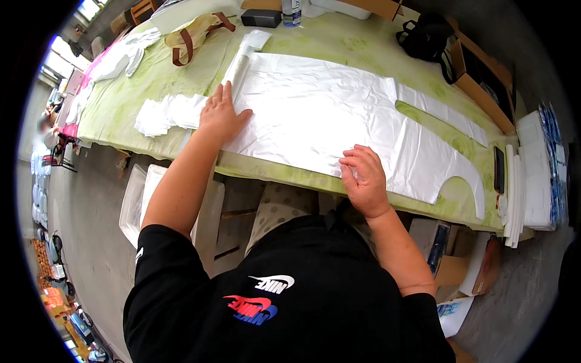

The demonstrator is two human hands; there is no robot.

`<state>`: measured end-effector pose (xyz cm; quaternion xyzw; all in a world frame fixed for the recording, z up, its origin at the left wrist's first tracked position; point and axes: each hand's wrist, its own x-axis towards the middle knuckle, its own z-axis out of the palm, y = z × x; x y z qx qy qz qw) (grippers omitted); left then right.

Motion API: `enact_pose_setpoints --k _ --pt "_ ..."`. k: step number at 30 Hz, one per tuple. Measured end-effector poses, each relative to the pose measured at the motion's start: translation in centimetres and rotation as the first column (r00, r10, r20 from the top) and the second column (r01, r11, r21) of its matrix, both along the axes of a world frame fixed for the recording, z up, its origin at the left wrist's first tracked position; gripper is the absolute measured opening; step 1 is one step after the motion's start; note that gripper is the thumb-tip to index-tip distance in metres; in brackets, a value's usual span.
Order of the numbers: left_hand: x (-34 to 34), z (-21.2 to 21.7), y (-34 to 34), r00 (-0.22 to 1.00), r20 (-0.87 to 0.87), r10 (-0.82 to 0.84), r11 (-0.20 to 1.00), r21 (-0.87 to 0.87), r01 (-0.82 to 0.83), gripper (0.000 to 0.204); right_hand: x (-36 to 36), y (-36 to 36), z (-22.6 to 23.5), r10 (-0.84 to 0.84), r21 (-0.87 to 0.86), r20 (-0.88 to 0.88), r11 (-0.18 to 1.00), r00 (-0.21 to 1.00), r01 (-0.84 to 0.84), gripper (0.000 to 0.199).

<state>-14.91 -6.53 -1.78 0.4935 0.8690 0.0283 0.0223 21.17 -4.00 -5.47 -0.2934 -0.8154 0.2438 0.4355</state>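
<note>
Left grip: my left hand [223, 120] lies palm down at the left end of the film, fingers a little apart, thumb spread wide; nothing pinched.
Right grip: my right hand [367, 183] is at the near edge, fingers loosely curled, thumb near the index; can't tell if it pinches the film.
White plastic apron: thin film [321, 109], laid flat and creased across the counter [333, 43], body between and beyond my hands, strap-like strips toward the right, curved cut-out on the near side.
Rolled strip: narrow white roll [238, 68] along the apron's left end, just beyond my left fingers.
White stack: folded white pieces [169, 115], left of my left hand.
Far side: bag with brown handles [183, 48], black case [261, 18], water bottle [292, 14].
Right side: black backpack [423, 37] by an open cardboard box [504, 115]; slim black object [499, 169] near the right end; white rolls [513, 199] beside it.
Counter cover: pale green, patterned.
Below: white plastic bin [130, 206], left, on the floor.
</note>
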Motion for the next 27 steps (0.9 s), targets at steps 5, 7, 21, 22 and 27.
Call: enact_pose_setpoints --k 5,7,21,22,27 --pt "-4.5 1.4 -0.2 0.990 0.098 0.103 0.994 -0.039 -0.100 0.088 0.4 -0.2 -0.1 -0.007 0.028 -0.007 1.000 1.000 0.008 0.014" --pt "-5.2 1.9 0.2 0.948 0.316 0.024 0.995 0.084 -0.053 0.085 0.6 -0.3 -0.1 0.003 0.033 -0.024 0.999 1.000 -0.002 0.019" --pt "18.0 1.6 4.6 -0.077 0.935 -0.347 0.901 0.309 -0.304 0.083 -0.9 -5.0 2.9 0.073 -0.874 -0.333 0.351 0.940 -0.337 0.102" --pt "18.5 1.5 4.8 -0.007 0.964 -0.265 0.939 0.256 -0.230 0.097 -0.4 -4.8 2.3 0.092 -0.872 -0.236 0.419 0.967 -0.253 0.103" --pt "19.6 0.2 7.5 0.067 0.966 -0.249 0.959 0.256 -0.124 0.093 0.8 -4.8 2.0 0.040 -0.870 -0.143 0.472 0.989 -0.145 0.101"
